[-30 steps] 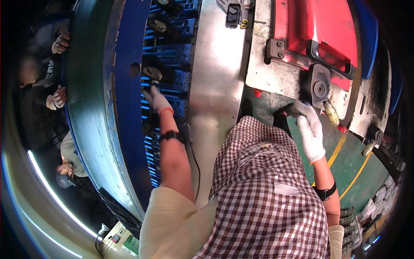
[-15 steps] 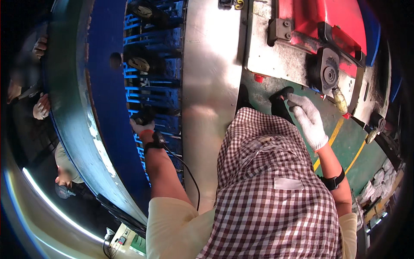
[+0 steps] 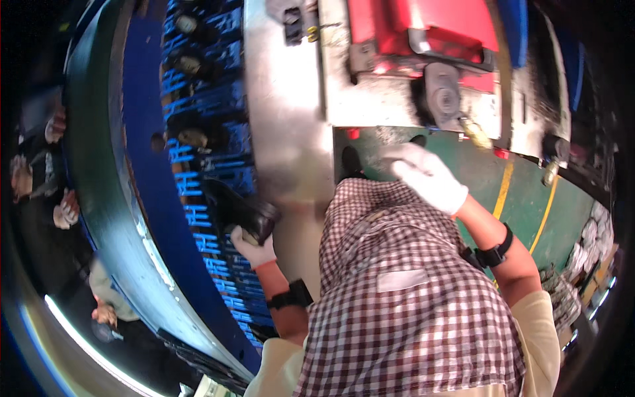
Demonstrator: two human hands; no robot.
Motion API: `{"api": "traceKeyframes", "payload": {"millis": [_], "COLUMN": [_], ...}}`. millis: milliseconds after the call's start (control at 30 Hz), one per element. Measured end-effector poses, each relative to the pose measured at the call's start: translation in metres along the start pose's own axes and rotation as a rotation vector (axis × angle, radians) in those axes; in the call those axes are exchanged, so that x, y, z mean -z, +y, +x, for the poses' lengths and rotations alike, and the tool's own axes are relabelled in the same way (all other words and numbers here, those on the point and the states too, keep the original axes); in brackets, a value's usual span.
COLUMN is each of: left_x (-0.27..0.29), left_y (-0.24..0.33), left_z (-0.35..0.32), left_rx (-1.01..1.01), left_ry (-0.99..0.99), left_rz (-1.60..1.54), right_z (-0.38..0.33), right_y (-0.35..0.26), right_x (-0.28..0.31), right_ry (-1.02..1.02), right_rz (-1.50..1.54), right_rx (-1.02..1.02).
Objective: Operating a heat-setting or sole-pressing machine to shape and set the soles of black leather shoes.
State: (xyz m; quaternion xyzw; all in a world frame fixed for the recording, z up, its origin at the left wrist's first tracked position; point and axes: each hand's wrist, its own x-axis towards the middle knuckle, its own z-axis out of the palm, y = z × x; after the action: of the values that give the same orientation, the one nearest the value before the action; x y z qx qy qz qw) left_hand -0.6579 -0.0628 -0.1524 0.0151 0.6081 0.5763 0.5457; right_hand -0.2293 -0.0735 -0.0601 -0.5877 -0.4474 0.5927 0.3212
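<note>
Steel ledge [image 3: 284, 139] right beside me; over its edge my gloved left hand [image 3: 255, 250] is clamped on a black shoe [image 3: 239, 210], kinda glossy at the rounded end. Right hand [image 3: 430, 182] is blurry, fingers loosely stretched out. Past the shoe: blue slatted rack [image 3: 188, 184], then a red machine [image 3: 433, 30] farther off.

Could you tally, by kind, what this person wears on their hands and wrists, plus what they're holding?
White gloves: 2
Black wrist straps: 2
Black shoe-shaped piece in the left hand: 1
Total: 5
</note>
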Motion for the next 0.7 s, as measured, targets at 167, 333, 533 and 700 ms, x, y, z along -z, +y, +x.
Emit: {"api": "traceKeyframes", "payload": {"millis": [167,333,533,700], "left_x": [-0.147,-0.261,-0.355,-0.442], "left_y": [0.001,-0.013,-0.019,0.016], "left_z": [-0.098,-0.164,-0.207,-0.270], "left_rx": [0.177,0.215,-0.079,-0.427], "left_ry": [-0.772,-0.995,-1.274,-1.451], "left_rz": [-0.062,0.228,1.150,0.607], "right_z": [-0.004,-0.036,-0.094,-0.127], "right_y": [-0.059,-0.094,-0.095,-0.099], "right_x": [0.026,0.049,0.139,0.216], "right_ry": [-0.279,-0.115,0.409,0.960], "right_rz": [-0.050,0.169,0.460,0.191], "right_rx": [0.188,0.390,0.420,0.208]}}
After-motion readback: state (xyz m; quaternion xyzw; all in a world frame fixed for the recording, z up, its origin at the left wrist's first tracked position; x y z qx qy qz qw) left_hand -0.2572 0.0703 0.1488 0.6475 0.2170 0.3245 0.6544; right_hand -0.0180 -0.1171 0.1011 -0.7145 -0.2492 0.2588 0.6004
